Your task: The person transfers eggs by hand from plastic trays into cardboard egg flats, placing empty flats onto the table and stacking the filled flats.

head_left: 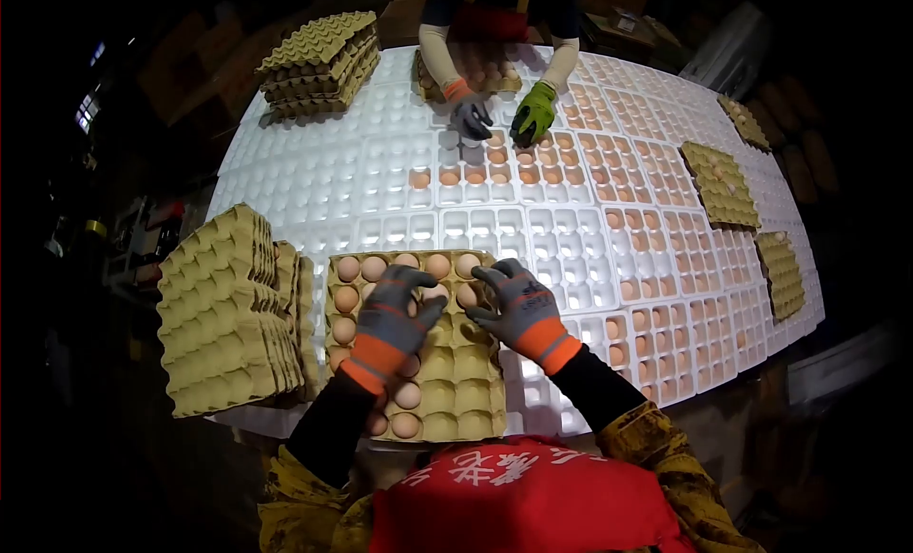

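Observation:
A carton egg tray [456,382] lies in front of me, with eggs along its far row and left side and bare cups at the lower right. My left hand [395,315], in a grey glove with an orange cuff, is over the tray's middle, its fingers curled round an egg [435,294]. My right hand [518,310], gloved alike, is at the tray's right edge. Its thumb and fingers are curled around the sides of another egg [467,294] at the upper right of the tray.
White foam trays [571,253] cover the table, many holding eggs at the right. Stacked carton trays stand at left [223,315] and far left [319,63]. A co-worker's gloved hands [471,116] are across the table. More carton trays [720,185] lie at right.

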`<state>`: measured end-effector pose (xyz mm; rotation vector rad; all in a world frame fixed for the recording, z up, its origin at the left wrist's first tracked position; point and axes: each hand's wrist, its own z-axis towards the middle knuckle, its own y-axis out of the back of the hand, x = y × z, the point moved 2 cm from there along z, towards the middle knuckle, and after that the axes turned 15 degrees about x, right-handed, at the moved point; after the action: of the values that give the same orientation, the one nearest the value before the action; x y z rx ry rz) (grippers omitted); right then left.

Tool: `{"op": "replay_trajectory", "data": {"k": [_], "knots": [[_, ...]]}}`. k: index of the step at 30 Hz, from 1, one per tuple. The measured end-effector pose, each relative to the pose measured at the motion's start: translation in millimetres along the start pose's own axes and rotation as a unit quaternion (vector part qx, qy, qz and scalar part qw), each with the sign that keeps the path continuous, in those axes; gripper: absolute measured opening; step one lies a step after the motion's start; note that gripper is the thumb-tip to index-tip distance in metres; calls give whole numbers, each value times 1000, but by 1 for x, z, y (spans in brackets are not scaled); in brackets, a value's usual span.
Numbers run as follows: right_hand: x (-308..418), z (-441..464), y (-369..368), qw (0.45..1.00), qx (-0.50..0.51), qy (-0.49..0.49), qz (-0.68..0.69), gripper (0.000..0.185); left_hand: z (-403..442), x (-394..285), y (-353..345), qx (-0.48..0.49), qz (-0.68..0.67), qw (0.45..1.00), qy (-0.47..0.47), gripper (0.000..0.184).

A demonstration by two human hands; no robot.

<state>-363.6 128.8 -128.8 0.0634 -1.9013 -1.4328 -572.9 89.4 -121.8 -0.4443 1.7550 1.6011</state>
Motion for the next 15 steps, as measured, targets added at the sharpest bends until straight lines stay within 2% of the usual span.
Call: {"op": "replay_trajectory", "data": {"k": [1,2,3,4,5,6,7,8,10,11,12,14,15], "knots": [[1,8,-13,998,30,-27,-48,56,3,-14,-8,-20,183,981,-67,35],[-1,13,-23,992,60,-54,-96,57,12,-1,-27,90,348,933,10,46],[-6,15,-25,995,52,-41,-73,56,15,10,-37,103,368,924,17,45],[-15,13,-25,995,49,-53,72,56,18,11,-39,116,387,914,25,44],[-26,10,-23,974,44,-62,215,56,19,13,-31,105,239,965,17,42],[-37,5,-20,932,41,-71,354,57,15,16,-17,93,82,992,10,40],[-36,-4,-5,811,36,-75,579,55,12,17,-2,76,-77,994,4,38],[-43,-8,2,745,-7,-2,667,52,15,13,16,123,-306,933,145,39],[-56,-6,17,722,-11,21,691,50,8,30,31,62,-531,843,57,47],[-61,0,20,746,15,37,665,49,9,34,36,48,-495,867,8,49],[-63,8,23,808,20,24,588,48,12,35,40,34,-457,888,-42,52],[-50,29,27,907,31,-4,420,48,30,29,43,23,-566,810,151,47],[-52,43,18,969,-21,70,238,51,43,28,44,51,-285,952,98,49]]}}
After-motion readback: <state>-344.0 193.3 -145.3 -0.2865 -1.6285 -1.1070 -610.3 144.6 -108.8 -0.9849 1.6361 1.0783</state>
